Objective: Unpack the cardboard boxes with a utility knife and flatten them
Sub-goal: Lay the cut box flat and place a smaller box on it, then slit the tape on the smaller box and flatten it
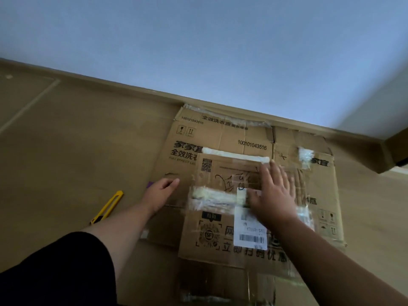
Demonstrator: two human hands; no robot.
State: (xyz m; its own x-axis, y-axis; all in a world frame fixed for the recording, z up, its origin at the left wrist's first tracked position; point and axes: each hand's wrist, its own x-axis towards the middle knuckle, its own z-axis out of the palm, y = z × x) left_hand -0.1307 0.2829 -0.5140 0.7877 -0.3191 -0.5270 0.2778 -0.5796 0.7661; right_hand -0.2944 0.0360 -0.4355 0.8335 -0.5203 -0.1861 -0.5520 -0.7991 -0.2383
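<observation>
A small flattened cardboard box (220, 228) with tape strips, scribbles and a white shipping label (249, 228) lies on top of a larger flattened box (220, 138) printed with black characters, both on the floor by the wall. My right hand (273, 195) lies flat with spread fingers on the small box's upper right part. My left hand (161, 192) rests with relaxed fingers at the left edge of the cardboard. A yellow utility knife (107, 207) lies on the floor to the left of my left arm, held by neither hand.
The floor (66, 140) is tan wood-look, with a baseboard (132, 88) running diagonally along a pale wall. A wall corner juts out at the right (388, 155). More taped cardboard (227, 288) sticks out below the small box. A small purple bit (150, 184) shows near my left hand.
</observation>
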